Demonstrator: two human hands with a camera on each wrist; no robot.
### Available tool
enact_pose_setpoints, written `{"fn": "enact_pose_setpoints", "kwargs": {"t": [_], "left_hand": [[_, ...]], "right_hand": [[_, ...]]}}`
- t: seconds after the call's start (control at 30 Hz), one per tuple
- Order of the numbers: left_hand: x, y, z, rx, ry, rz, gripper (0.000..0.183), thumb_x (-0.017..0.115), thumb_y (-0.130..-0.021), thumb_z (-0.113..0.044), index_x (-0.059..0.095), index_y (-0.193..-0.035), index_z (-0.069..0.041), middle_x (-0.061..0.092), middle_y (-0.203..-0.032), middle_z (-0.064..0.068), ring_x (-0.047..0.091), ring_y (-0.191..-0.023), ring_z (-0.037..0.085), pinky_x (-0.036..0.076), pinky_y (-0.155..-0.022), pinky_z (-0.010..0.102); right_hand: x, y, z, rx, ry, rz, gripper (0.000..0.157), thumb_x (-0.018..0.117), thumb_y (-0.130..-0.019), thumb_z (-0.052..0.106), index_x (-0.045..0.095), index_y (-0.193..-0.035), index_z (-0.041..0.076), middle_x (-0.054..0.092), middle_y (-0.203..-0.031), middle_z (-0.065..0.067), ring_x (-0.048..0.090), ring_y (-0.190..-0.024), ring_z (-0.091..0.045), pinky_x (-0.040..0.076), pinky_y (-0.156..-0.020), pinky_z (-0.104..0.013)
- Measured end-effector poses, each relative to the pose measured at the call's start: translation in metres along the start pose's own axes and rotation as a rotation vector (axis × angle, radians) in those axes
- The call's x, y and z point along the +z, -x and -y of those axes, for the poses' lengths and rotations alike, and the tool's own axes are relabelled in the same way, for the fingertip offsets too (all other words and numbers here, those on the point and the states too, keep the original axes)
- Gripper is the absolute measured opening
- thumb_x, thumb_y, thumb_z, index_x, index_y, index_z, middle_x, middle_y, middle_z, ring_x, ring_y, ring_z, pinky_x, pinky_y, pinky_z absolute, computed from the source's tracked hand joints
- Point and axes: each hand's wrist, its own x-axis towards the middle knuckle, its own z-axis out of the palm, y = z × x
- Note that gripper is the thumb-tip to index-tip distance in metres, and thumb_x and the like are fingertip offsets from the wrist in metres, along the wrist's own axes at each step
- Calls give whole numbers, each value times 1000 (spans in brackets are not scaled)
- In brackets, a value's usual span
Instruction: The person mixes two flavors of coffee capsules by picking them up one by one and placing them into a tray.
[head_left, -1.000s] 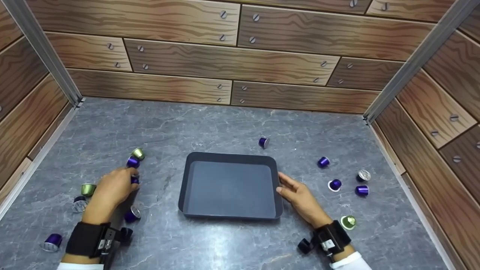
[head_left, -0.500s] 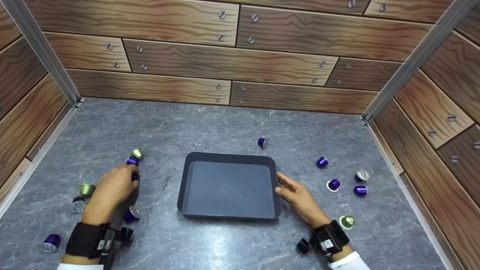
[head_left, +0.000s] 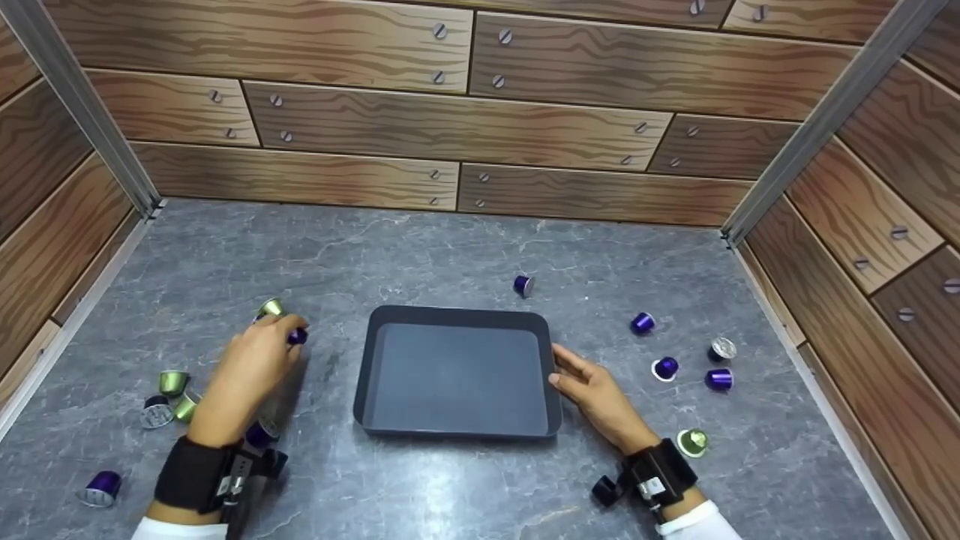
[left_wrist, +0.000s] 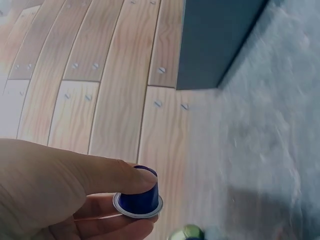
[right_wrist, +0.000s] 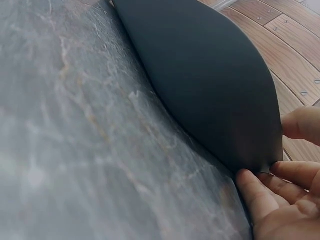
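Left fingers: the left hand [head_left: 255, 360] pinches a purple capsule [left_wrist: 137, 202] between thumb and fingers, left of the tray [head_left: 457, 382]. Looks lifted off the table [head_left: 435, 255] to me.
Right fingers: the right hand [head_left: 600, 397] laps its thumb over the tray's right rim, other fingers against the outer wall, so I'd call it a light hold.
Step in hand: from my remote seat, I'd say picking up one capsule with the tray braced.
Next move: probably calls for a snug pinch and a bit of height, so the far-left green capsule [head_left: 270, 306] by the fingers doesn't get knocked. I'd want the tray steady too.
Tray: flat, mid-table, loose capsules on both sides.
Left bunch: a near-left purple capsule [head_left: 101, 487], plus a foil-lidded dark capsule [head_left: 157, 412] beside greens.
Right bunch: mostly purples, a silver-topped capsule [head_left: 722, 349], and a near-right green capsule [head_left: 692, 442].
Far side: a lone purple capsule [head_left: 523, 285] tipped over, just past the tray.
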Motion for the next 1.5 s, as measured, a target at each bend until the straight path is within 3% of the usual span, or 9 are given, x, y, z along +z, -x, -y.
{"fn": "enact_pose_setpoints", "kwargs": {"t": [0.27, 0.6, 1.07, 1.5], "left_hand": [[5, -15, -17, 77, 8, -41, 29, 70, -71, -6, 63, -99, -3, 61, -88, 14, 59, -76, 32, 49, -64, 47], [6, -36, -43, 101, 119, -57, 27, 69, -74, -10, 64, -101, -8, 63, -92, 11, 60, -80, 29, 49, -66, 45], [20, -64, -72, 37, 205, 87, 33, 65, -81, -25, 61, -110, -13, 64, -100, 9, 60, -83, 26, 49, -72, 43], [38, -79, -89, -19, 263, 204, 33, 58, -86, -32, 58, -114, -16, 64, -99, 8, 61, -86, 27, 49, -73, 44]], "right_hand": [[0, 0, 0, 4, 1, -10, 66, 60, -84, 15, 26, -136, -6, 32, -136, -25, 34, -123, -34, 37, -96, -30], [0, -1, 2, 12, -1, 0, 67, 61, -84, 16, 25, -136, -5, 31, -137, -25, 34, -124, -34, 37, -96, -28], [0, 0, 2, -34, -23, 40, 65, 56, -86, 10, 19, -135, -12, 23, -137, -31, 28, -124, -40, 35, -97, -31], [-1, -1, 0, 6, 17, 2, 67, 61, -84, 17, 26, -136, -5, 33, -136, -24, 35, -123, -31, 36, -97, -31]]}}
